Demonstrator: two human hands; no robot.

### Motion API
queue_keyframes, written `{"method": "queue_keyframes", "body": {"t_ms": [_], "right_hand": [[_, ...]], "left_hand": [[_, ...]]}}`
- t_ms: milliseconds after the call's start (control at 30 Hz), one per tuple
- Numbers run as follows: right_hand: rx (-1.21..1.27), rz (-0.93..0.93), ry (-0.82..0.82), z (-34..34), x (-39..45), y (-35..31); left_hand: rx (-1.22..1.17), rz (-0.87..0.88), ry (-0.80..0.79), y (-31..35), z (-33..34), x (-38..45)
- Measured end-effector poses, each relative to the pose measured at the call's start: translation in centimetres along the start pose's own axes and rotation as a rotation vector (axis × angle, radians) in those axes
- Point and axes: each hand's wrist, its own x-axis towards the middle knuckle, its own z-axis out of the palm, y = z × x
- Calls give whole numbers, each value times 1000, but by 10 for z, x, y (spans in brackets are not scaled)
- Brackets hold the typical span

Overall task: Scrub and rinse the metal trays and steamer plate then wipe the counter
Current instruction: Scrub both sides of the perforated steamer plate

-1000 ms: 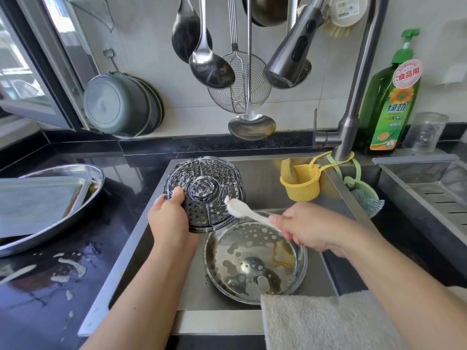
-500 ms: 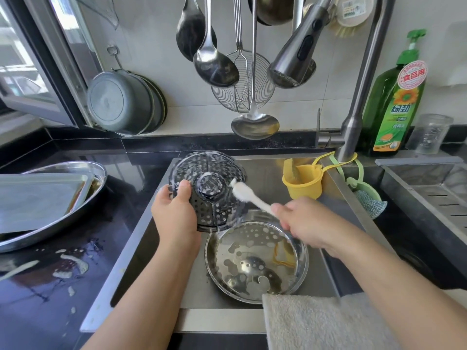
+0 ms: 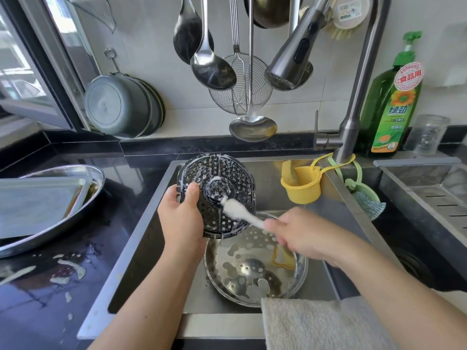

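My left hand (image 3: 180, 215) grips the left rim of a dark perforated steamer plate (image 3: 225, 183), tilted upright over the sink and streaked with foam. My right hand (image 3: 295, 232) holds a white brush (image 3: 240, 212) whose foamy head touches the plate near its raised centre. Below them a round perforated metal tray (image 3: 252, 269) lies in the sink with soapy water spots. On the counter at the left an oval metal tray (image 3: 83, 198) holds a rectangular metal tray (image 3: 35, 200).
The faucet head (image 3: 290, 61) hangs above the sink beside ladles and a wire skimmer (image 3: 240, 92). A yellow cup (image 3: 303, 188) clips to the sink wall. Green dish soap (image 3: 394, 104) stands at the back right. A towel (image 3: 316, 324) drapes the front edge. Foam spots mark the black counter (image 3: 50, 286).
The brush head has slid from the plate's right edge in to its centre. My left hand has lifted the plate slightly higher and tilted it more.
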Motion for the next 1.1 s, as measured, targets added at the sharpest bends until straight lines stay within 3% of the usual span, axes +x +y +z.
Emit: {"method": "queue_keyframes", "body": {"t_ms": [67,233,400,600,767,900,1100], "right_hand": [[-8,9,-23,2,-1,-3],[16,69,135,-17,4,8],[96,4,208,-15,5,1],[63,72,90,-12,3,12],[97,21,225,-9,9,4],[105,46,252,-19,6,11],[128,3,242,-16,8,5]], "left_hand": [[-38,-13,5,2,-1,1],[-5,28,-43,3,-3,1],[140,80,-216,-2,1,-6],[24,63,-74,-2,-2,1],[138,105,-212,-6,2,-6],[68,101,-185,-3,0,-4],[184,167,-275,-5,1,-8]]}}
